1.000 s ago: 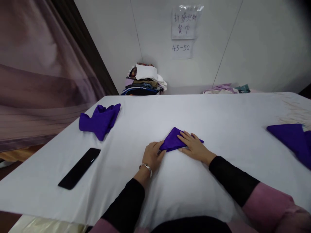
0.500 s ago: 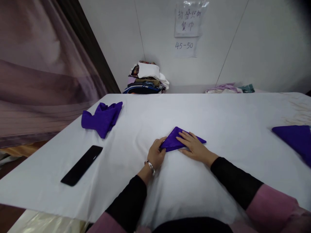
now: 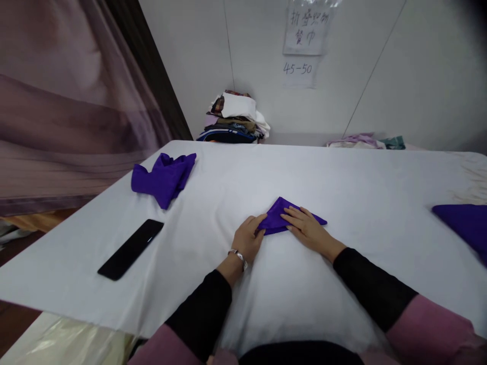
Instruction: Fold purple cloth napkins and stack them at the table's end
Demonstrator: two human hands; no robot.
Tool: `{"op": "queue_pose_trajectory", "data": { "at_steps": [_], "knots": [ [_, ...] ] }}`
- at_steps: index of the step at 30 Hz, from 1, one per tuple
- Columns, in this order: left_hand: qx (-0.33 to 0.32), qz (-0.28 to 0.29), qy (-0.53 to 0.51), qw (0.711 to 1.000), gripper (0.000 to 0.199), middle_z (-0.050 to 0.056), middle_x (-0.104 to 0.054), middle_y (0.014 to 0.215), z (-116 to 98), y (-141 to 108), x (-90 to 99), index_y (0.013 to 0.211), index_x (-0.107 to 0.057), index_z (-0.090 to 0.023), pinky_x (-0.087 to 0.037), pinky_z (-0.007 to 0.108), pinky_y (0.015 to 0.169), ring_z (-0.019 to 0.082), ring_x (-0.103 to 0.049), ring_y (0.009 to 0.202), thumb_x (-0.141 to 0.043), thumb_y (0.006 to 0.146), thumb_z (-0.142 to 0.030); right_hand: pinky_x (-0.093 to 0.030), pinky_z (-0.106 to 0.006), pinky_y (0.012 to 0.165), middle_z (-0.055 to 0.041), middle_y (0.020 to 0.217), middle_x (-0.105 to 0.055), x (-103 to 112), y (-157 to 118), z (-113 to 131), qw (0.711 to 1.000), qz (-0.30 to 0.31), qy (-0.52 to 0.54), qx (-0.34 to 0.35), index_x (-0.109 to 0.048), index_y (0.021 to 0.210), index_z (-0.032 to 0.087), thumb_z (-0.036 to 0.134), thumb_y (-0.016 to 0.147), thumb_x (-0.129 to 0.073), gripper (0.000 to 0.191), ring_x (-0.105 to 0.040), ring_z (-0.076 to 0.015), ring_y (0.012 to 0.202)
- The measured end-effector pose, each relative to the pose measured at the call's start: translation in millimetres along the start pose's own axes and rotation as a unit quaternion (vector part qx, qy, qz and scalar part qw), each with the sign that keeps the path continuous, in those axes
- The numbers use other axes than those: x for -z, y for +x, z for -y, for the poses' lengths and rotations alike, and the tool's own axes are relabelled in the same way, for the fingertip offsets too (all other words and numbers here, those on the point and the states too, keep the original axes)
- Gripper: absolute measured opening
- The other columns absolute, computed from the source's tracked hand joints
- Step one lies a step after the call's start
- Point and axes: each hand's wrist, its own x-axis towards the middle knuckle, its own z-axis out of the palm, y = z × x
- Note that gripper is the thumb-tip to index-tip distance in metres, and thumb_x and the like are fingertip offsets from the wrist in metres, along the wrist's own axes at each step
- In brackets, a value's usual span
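A purple cloth [image 3: 274, 217], folded into a small triangle, lies on the white-covered table [image 3: 213, 253] in front of me. Its left corner is pinched between the thumb and fingers of my left hand [image 3: 248, 238], which has a silver bracelet at the wrist. My right hand [image 3: 309, 229] lies flat on the right half of the cloth, fingers stretched out and pressing on it. The cloth's top point and right tip stick out past my fingers, and a layered lower edge shows between the hands.
A crumpled purple cloth [image 3: 163, 177] lies at the table's back left, with a black phone [image 3: 131, 249] nearer me. Another purple cloth [image 3: 464, 225] is at the right edge. Behind the table stand piled clothes [image 3: 236, 119] and a wall with paper signs [image 3: 304, 30]. A curtain hangs left.
The view has shifted slightly, so most things sit a little further right. My left fingers have closed a little further over the cloth's left corner. My right hand still rests on the cloth.
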Motion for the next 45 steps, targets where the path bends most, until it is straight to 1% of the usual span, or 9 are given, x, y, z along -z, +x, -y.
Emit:
{"op": "queue_pose_trajectory", "data": {
  "at_steps": [7,13,18,22,28,33,39,42,45],
  "knots": [
    [-0.005,-0.016,0.035,0.999,0.031,-0.001,-0.059,0.086,0.9,0.0,1.7,0.11,-0.06,-0.027,-0.046,0.025,0.07,0.011,-0.055,0.074,-0.051,0.082,-0.017,-0.024,-0.05,0.107,-0.0068,0.139,-0.043,0.3,-0.7,-0.5,1.0,0.0,-0.001,-0.001,-0.047,0.131,0.025,0.032,0.095,-0.035,0.039,-0.031,-0.0218,0.132],
    [-0.007,-0.01,0.071,0.997,0.032,-0.002,-0.062,0.087,3.4,-2.8,2.4,0.106,-0.064,-0.028,-0.046,0.024,0.074,0.012,-0.056,0.082,-0.048,0.082,-0.013,-0.023,-0.05,0.108,-0.0055,0.139,-0.043,1.9,-1.3,-0.6,1.0,0.003,0.008,0.0,-0.046,0.132,0.028,0.031,0.095,-0.035,0.039,-0.031,-0.021,0.132],
    [-0.022,0.023,0.131,0.991,0.036,-0.002,-0.063,0.09,3.2,-5.4,5.8,0.107,-0.063,-0.032,-0.046,0.025,0.073,0.012,-0.056,0.086,-0.047,0.083,-0.012,-0.022,-0.05,0.108,-0.0047,0.14,-0.042,1.3,-2.3,-1.6,1.0,0.006,0.01,-0.001,-0.047,0.131,0.029,0.029,0.095,-0.035,0.038,-0.031,-0.0205,0.132],
    [-0.058,0.071,0.216,0.972,0.033,0.001,-0.063,0.091,2.7,-5.3,9.1,0.105,-0.064,-0.031,-0.046,0.03,0.073,0.016,-0.054,0.084,-0.047,0.083,-0.012,-0.022,-0.049,0.109,-0.0052,0.14,-0.042,0.4,-2.7,-3.0,1.0,0.008,0.007,0.0,-0.051,0.128,0.028,0.027,0.093,-0.037,0.037,-0.03,-0.0201,0.133],
    [-0.084,0.083,0.266,0.957,0.034,0.002,-0.062,0.093,2.5,-6.1,10.9,0.106,-0.064,-0.031,-0.045,0.033,0.073,0.018,-0.054,0.084,-0.05,0.082,-0.012,-0.018,-0.053,0.108,-0.0049,0.146,-0.031,4.8,-2.6,0.7,0.999,0.031,0.01,0.011,-0.044,0.133,0.032,0.034,0.091,-0.044,0.042,-0.022,-0.0243,0.136],
    [-0.07,0.066,0.23,0.968,0.033,0.001,-0.063,0.091,4.3,-7.9,12.6,0.1,-0.066,-0.031,-0.045,0.032,0.074,0.017,-0.055,0.084,-0.051,0.079,-0.009,-0.014,-0.056,0.107,-0.0025,0.151,-0.018,7.5,-2.5,3.3,0.997,0.071,-0.008,0.03,-0.046,0.131,0.036,0.042,0.091,-0.043,0.04,-0.011,-0.0288,0.138],
    [0.019,0.015,0.046,0.999,0.035,-0.002,-0.062,0.084,6.7,-6.9,17.5,0.087,-0.066,-0.024,-0.045,0.024,0.067,0.01,-0.056,0.072,-0.044,0.069,-0.002,-0.012,-0.056,0.108,-0.0014,0.151,-0.017,7.0,-2.4,2.5,0.996,0.081,-0.014,0.031,-0.046,0.131,0.037,0.045,0.092,-0.039,0.04,-0.011,-0.0287,0.138],
    [0.058,-0.009,0.025,0.998,0.028,-0.005,-0.056,0.069,3.9,-7.0,19.8,0.081,-0.062,-0.022,-0.042,0.023,0.058,0.01,-0.051,0.06,-0.046,0.067,-0.005,-0.012,-0.056,0.108,-0.0017,0.15,-0.019,7.5,-2.2,3.1,0.996,0.081,-0.017,0.03,-0.046,0.131,0.037,0.046,0.093,-0.038,0.04,-0.011,-0.0286,0.138],
    [0.082,-0.012,0.027,0.996,0.011,-0.006,-0.052,0.063,-1.5,-7.8,19.5,0.078,-0.059,-0.021,-0.039,0.023,0.054,0.01,-0.048,0.056,-0.051,0.073,-0.017,-0.013,-0.056,0.107,-0.0016,0.15,-0.02,7.5,-2.0,3.5,0.996,0.077,-0.018,0.032,-0.046,0.13,0.037,0.046,0.092,-0.038,0.04,-0.012,-0.0286,0.138]
  ]
}}
